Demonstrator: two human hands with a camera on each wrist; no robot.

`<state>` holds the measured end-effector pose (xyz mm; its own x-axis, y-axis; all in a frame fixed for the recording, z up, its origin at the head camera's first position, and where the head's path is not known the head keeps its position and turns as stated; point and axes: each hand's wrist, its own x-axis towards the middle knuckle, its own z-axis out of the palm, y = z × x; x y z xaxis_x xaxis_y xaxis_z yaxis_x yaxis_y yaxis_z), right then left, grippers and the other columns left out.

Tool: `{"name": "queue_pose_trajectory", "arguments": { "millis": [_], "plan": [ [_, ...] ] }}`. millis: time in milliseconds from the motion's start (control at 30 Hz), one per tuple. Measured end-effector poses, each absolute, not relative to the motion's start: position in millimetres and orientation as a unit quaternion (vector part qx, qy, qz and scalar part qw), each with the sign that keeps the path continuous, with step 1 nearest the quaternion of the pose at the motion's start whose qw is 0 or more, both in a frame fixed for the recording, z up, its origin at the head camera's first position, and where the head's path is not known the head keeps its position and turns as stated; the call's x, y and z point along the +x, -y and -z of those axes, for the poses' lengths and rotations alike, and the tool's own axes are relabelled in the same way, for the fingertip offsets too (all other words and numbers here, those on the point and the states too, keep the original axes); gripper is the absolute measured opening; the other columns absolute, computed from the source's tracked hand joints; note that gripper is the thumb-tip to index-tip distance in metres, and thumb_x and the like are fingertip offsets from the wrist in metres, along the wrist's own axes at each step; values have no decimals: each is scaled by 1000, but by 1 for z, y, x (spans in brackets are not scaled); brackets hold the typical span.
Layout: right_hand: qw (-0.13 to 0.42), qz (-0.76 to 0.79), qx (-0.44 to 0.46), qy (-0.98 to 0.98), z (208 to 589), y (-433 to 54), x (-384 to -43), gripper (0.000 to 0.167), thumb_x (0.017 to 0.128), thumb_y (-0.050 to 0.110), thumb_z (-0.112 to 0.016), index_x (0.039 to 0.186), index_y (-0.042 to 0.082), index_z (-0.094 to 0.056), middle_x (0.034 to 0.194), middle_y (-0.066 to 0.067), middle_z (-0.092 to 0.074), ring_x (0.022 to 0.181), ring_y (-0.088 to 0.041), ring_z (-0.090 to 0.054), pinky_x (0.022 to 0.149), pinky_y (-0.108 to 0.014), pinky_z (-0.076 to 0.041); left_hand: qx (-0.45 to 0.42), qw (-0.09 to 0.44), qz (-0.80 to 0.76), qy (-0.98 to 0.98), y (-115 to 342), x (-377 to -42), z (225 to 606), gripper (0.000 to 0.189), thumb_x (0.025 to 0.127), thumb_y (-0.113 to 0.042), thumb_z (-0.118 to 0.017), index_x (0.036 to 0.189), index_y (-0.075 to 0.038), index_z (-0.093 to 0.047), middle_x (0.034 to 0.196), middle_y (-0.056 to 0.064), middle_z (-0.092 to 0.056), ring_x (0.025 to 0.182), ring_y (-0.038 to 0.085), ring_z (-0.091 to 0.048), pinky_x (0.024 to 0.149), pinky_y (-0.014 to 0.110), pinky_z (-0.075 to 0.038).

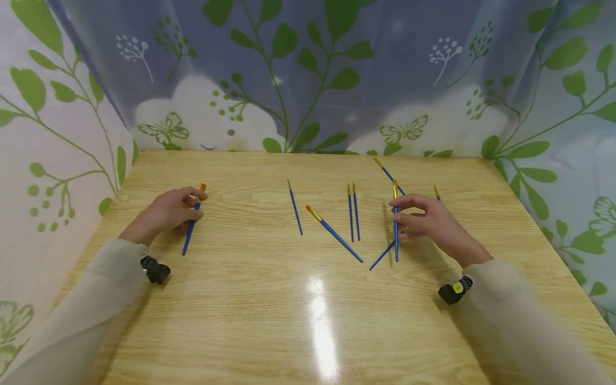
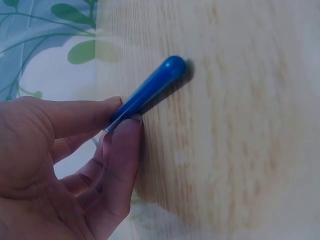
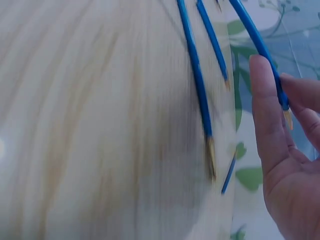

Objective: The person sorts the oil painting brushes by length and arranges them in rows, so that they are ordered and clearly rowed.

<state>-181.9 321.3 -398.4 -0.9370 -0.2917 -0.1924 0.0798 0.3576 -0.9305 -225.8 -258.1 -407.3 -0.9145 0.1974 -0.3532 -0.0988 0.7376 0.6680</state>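
Observation:
My left hand (image 1: 170, 211) pinches a flat paintbrush (image 1: 189, 235) between thumb and fingers at the table's left side. Its bristles point away, and in the left wrist view the rounded blue handle end (image 2: 172, 67) sticks out past the fingertips. Over on the right, my right hand (image 1: 430, 222) pinches another blue-handled paintbrush (image 1: 397, 240), bristles pointing away and raised above the tabletop. Beneath that hand lies a slanting paintbrush (image 1: 382, 256), its upper part hidden. The right wrist view shows the held brush (image 3: 257, 40) beside my fingers, with other brushes lying on the wood.
Between the hands lie a thin brush (image 1: 295, 211), a thicker slanting brush (image 1: 337, 236) and two parallel thin brushes (image 1: 351, 216). Another brush (image 1: 386, 170) lies towards the back edge, and one (image 1: 437, 192) shows partly behind the right hand. Patterned fabric (image 1: 317, 80) surrounds the wooden table (image 1: 240, 321).

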Motion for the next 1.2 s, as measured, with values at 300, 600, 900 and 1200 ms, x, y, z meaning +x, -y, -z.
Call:
{"name": "queue_pose_trajectory", "arguments": {
  "millis": [300,600,900,1200],
  "plan": [
    [185,584,-80,-786,401,-273,-190,50,109,19,-70,153,-1,-54,157,-21,-49,118,-26,-70,89,-40,-67,30,205,-361,-909,260,-225,407,54,111,-15,-64,159,1,-46,140,25,-47,90,24,-64,72,36,-61],
    [189,605,-98,-768,403,-217,-197,46,109,12,-69,151,-2,-57,133,-22,-59,98,-27,-71,85,-44,-68,28,202,-357,-911,260,-223,407,51,110,-14,-65,157,0,-49,136,24,-48,87,24,-64,72,36,-61],
    [196,615,-98,-758,402,-172,-195,39,109,9,-68,146,0,-62,136,-21,-61,96,-26,-71,84,-39,-68,37,192,-346,-918,255,-226,406,50,109,-13,-66,155,1,-51,130,22,-49,81,21,-63,69,35,-61],
    [201,620,-98,-752,408,-132,-198,37,108,5,-68,144,1,-65,131,-18,-62,94,-28,-72,80,-39,-68,40,192,-336,-921,255,-227,405,49,110,-13,-65,155,0,-50,134,25,-49,78,21,-63,67,35,-60]
  ]
}}
